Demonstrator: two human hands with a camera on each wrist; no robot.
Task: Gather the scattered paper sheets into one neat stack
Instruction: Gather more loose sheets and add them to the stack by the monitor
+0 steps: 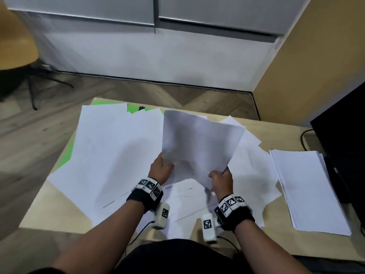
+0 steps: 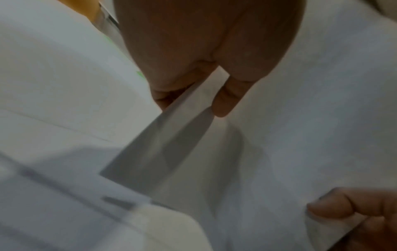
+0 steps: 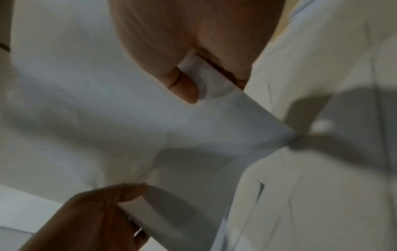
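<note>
A white paper sheet [image 1: 199,141] is lifted above the table, tilted up and bowed along its near edge. My left hand [image 1: 161,169] pinches its near left corner and my right hand [image 1: 220,177] pinches its near right corner. In the left wrist view, the left hand [image 2: 193,91] grips the sheet [image 2: 300,118] between thumb and fingers. The right wrist view shows the right hand [image 3: 206,74] clamping the sheet [image 3: 107,118] the same way. Several loose white sheets [image 1: 110,151] lie overlapping across the table beneath. A neat paper stack [image 1: 308,188] rests at the right.
The light wooden table [image 1: 53,210] has a green mat [image 1: 67,153] showing under the sheets at the left and back. A black monitor [image 1: 343,139] with a cable stands at the right edge. A chair [image 1: 17,46] stands on the floor at the far left.
</note>
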